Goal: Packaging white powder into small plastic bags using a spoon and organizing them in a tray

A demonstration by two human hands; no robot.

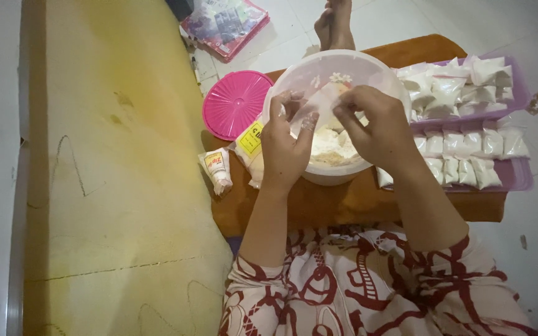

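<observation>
Nearest the camera, at six o'clock, lies the person's lap in a white garment printed with dark red shapes [368, 286], and both forearms rise from it toward the middle of the view. The left hand [284, 146] sits just left of centre, its fingers curled and its thumb and fingertips pinching the left edge of a small clear plastic bag [320, 102]. The right hand [375, 124], just right of centre, has its fingers pressed together and pinches the bag's right edge, so the bag is stretched between the two hands directly over the white bowl [368, 71]. The bowl stands on a low brown table [350, 202] and holds a pale powdery mix [331, 146], visible below the hands. At nine o'clock from the bowl, touching its side, lies a packet with a yellow label [250, 146], and just beyond that, farther left, a small white sachet [217, 169]. At ten o'clock from the bowl rests a round pink lid [235, 102]. At three o'clock, a purple tray [518, 177] carries rows of small filled white bags [468, 146], with a second purple tray [518, 93] of them behind it at two o'clock. Farther off, at twelve o'clock, a bare foot [334, 25] rests on the white tiled floor [518, 25], and at eleven o'clock lies a pink flat package [225, 25]. A yellow mattress [113, 155] fills the left side.
</observation>
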